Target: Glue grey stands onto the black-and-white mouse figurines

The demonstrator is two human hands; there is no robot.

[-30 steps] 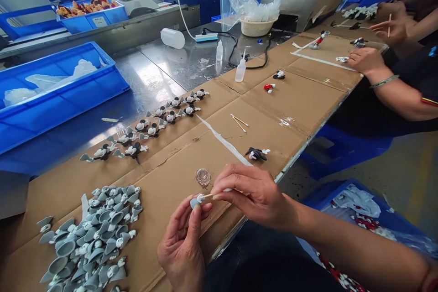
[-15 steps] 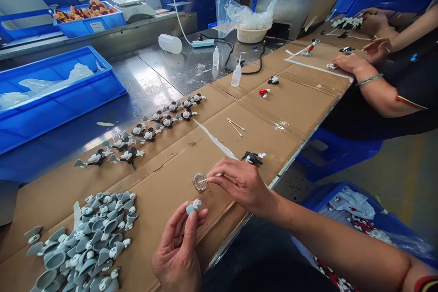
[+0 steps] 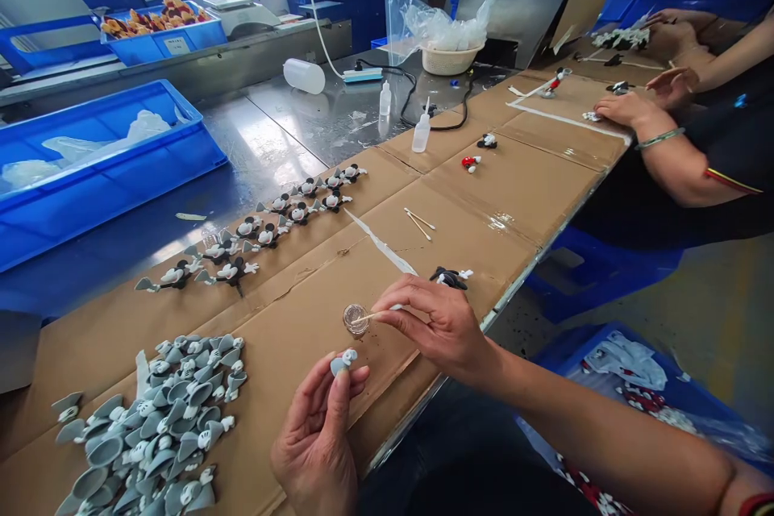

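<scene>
"Start closest in. What are the fingers doing?"

"The left hand (image 3: 320, 427) grips a grey-and-white piece (image 3: 343, 362) between thumb and fingertips, lifted over the cardboard (image 3: 290, 339) inside its near edge. The right hand (image 3: 435, 318) pinches a swab (image 3: 378, 315), its tip in the dish (image 3: 351, 312)."

"How is that best done?"

"I'd dip only the tip, turn it gently and wipe the excess on the rim. A light hold on the stick should help, and the piece is best held steady, close by, so the swab travels little. What the dish holds, I can't tell."

"And around them?"

"A pile (image 3: 163, 419) of similar pieces lies toward the cardboard's left end. A black figure (image 3: 449, 277) lies just beyond the right hand, by the near edge."

"Farther?"

"Two spare swabs (image 3: 419, 223) mid-cardboard, rows of figures (image 3: 266, 235) along the far edge, a bottle (image 3: 422, 133) upright at that edge, and a blue bin (image 3: 151, 185) past it."
</scene>
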